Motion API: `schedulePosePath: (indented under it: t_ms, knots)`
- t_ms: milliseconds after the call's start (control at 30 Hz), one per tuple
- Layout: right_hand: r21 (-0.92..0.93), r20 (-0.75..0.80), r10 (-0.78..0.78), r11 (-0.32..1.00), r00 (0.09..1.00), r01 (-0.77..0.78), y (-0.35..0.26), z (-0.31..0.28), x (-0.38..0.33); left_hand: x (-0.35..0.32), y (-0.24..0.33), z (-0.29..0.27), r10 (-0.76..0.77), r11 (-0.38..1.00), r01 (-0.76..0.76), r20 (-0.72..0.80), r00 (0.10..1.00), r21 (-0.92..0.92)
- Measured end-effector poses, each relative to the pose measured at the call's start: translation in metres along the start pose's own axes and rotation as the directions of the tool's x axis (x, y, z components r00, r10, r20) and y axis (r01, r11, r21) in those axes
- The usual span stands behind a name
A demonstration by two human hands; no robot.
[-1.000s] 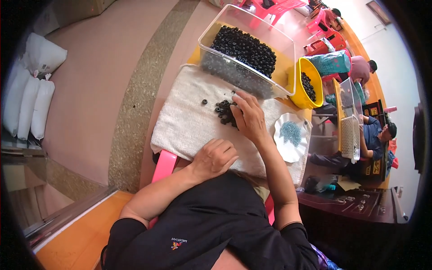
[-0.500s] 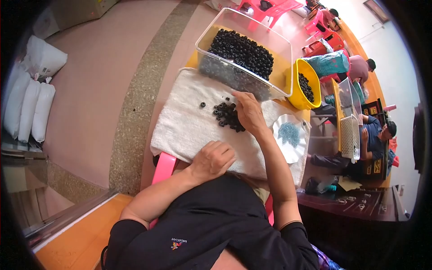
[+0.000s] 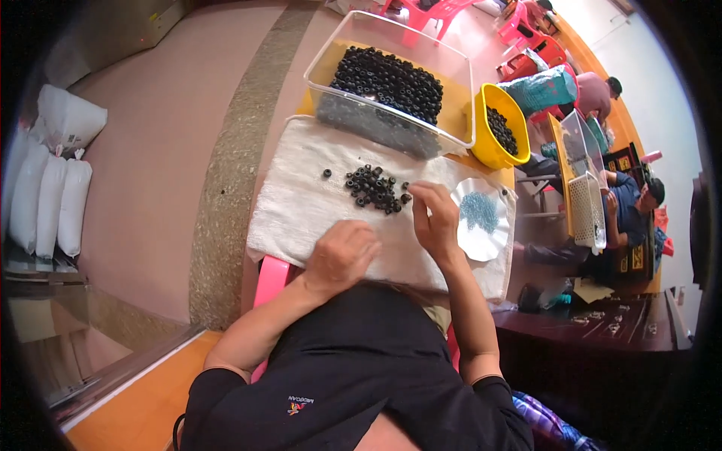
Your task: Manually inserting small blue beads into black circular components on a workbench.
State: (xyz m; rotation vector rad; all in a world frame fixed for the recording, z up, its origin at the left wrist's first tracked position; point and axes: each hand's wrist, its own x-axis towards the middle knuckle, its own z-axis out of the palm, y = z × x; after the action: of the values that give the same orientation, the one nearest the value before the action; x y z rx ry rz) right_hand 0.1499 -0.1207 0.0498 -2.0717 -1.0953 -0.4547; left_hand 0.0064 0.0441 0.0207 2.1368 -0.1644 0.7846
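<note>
Small black ring-shaped beads [image 3: 376,188] lie in a loose pile on a white towel [image 3: 289,214], with one bead [image 3: 327,173] apart on the left. At the pile's right edge is my right hand [image 3: 436,218], its fingers bent and a gap showing between fingertips and thumb. A couple of beads lie close to those fingertips. My left hand [image 3: 340,255] hovers on the near side of the pile, fingers curled and smeared by motion, so what they hold cannot be told. Right of my right hand sits a white fluted paper dish [image 3: 481,250] with pale blue tiny beads [image 3: 479,211].
Beyond the towel stands a clear plastic bin [image 3: 391,26] of black beads; a yellow tub [image 3: 489,154] beside it holds more. White sacks [image 3: 45,203] are stacked at far left. A person [image 3: 632,210] sits at right near a white basket [image 3: 587,210].
My right hand has drawn back toward me from over the pile, uncovering beads, which lie more spread out. My left hand has shifted slightly left and is blurred. The view has tilted a little.
</note>
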Motion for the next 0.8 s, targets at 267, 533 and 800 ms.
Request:
schedulePosePath:
  t_ms: [267,533,800]
  knots:
    - [-0.047,0.083,-0.032,0.998,0.996,0.036,-0.043,-0.032,-0.066,0.051,-0.043,-0.038,-0.037,0.946,0.068,-0.102,0.994,0.318]
    - [0.006,0.104,0.058,0.998,0.993,-0.059,-0.039,-0.04,-0.113,0.064,-0.073,-0.027,-0.183,0.881,0.123,0.09,0.979,0.457]
    - [-0.079,0.047,0.056,0.996,0.997,-0.052,-0.036,-0.062,-0.134,0.066,-0.065,-0.019,-0.118,0.901,0.061,0.109,0.987,0.429]
